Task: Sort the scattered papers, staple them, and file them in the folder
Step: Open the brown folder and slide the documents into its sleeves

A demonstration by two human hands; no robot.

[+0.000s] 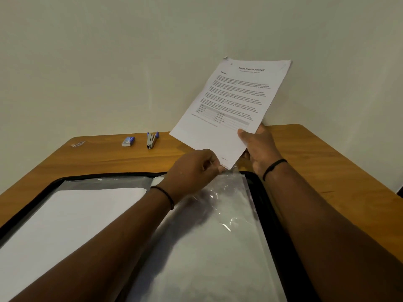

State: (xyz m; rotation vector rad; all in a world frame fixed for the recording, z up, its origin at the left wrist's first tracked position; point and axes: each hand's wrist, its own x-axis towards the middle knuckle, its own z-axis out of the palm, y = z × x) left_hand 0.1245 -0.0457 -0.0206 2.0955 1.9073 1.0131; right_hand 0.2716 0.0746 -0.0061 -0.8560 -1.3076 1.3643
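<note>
A plain wall backs my wooden desk (327, 153). The open folder (265, 192) lies before me. My right grip (259, 147) clasps the papers (231, 110) above the folder's far edge; my left grip (196, 168) pinches the sleeve (218, 214) mouth at their lower corner. Beyond the folder lie the stapler (152, 139) and staple box (128, 141).

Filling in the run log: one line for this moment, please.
phase: filing | right hand: holds stapled papers | left hand: pinches plastic sleeve open | folder: open | stapler: idle
</note>
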